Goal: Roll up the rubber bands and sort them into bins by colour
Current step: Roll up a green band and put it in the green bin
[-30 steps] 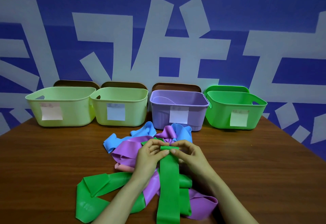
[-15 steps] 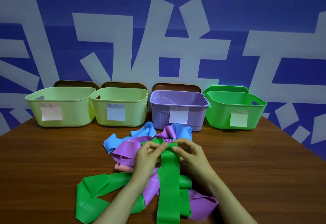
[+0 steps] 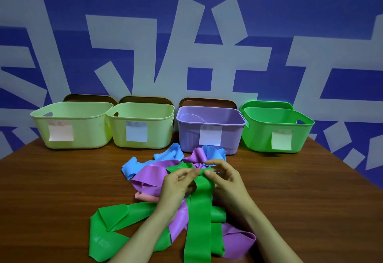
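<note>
Well, the left hand [image 3: 176, 186] and right hand [image 3: 226, 180] pinch the far end of a green band [image 3: 200, 211] between thumbs and fingertips. The strip is flat and smooth and is cut off at the near edge. It lies on a heap of purple, blue and pink bands [image 3: 153, 173] mid-table. The green bin [image 3: 259, 138] stands far right. Its sticky note [image 3: 281, 139] is too faint to read.
</note>
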The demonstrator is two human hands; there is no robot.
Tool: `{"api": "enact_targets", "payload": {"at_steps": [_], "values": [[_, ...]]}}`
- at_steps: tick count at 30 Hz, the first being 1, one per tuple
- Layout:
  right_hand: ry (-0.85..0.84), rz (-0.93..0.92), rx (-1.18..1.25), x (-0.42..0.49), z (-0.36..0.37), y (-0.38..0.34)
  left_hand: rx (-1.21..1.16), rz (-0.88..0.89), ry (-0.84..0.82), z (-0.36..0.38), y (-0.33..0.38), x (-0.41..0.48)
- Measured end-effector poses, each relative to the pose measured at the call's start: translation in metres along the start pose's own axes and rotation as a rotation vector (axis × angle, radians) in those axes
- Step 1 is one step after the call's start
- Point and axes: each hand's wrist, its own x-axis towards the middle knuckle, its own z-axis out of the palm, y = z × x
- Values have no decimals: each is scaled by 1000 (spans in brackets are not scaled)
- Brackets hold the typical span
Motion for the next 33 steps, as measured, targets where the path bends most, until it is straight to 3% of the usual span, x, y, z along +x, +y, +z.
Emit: {"api": "enact_targets", "payload": {"at_steps": [8,19,26,33], "values": [[22,-42,-165,2,0,3,-27,50,27,1,2,1],[-28,-35,-104,-4,5,-16,-17,20,-52,5,9,-5],[-14,-99,-180,-10,5,-20,-75,30,24,7,11,-5],[16,-190,-221,-5,-2,-36,37,30,-199,9,20,-7]]}}
